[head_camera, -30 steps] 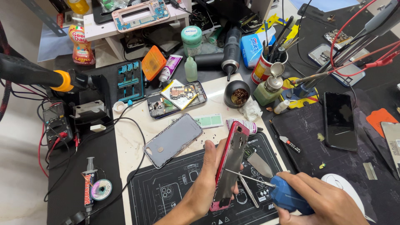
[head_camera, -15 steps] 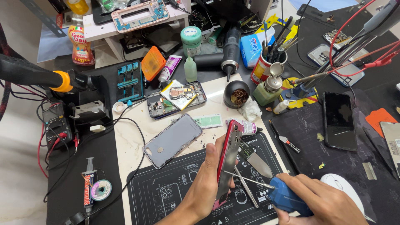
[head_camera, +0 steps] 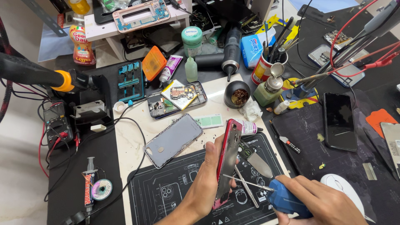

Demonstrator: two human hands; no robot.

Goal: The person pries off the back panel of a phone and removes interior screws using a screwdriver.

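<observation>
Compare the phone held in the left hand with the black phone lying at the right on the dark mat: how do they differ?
The red-framed phone is held on edge in the left hand; the black phone lies flat, untouched. The red-framed phone shows a red rim, and the tip of the blue-handled tool in the right hand meets it; the black phone shows only a dark, unlit face. Both are slim rectangular phones.

We see a pale stone worktop [head_camera: 129,137] carrying a black printed repair mat [head_camera: 166,196] at its near edge. Directly on the worktop lie a grey phone back cover [head_camera: 173,140], an opened phone with a bare circuit board [head_camera: 177,99], a small green-and-white card [head_camera: 209,121], and a round black pot of brass wool [head_camera: 237,94].
</observation>
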